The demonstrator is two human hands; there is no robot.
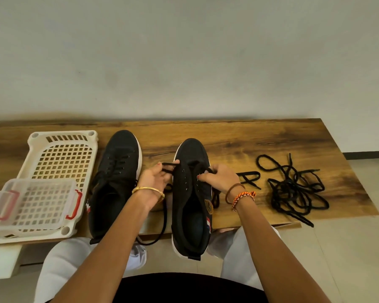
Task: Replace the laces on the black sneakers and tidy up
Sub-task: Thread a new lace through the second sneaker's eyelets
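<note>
Head view: two sneakers [116, 180]; one basket [59, 162]

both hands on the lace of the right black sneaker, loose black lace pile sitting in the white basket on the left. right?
Not quite. The head view shows the loose tangled black lace pile lying on the bare wooden table, right of the sneakers, not in the white perforated plastic basket. The rest holds.

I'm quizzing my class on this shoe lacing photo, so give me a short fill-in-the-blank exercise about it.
1. Both hands, left hand and right hand, hold a black ____ at the right sneaker.
2. The left sneaker stands beside a white ____.
3. The clear plastic box has ____ latches.
4. The tangled laces lie on the wooden ____.

Missing words: lace; basket; red; table
</note>
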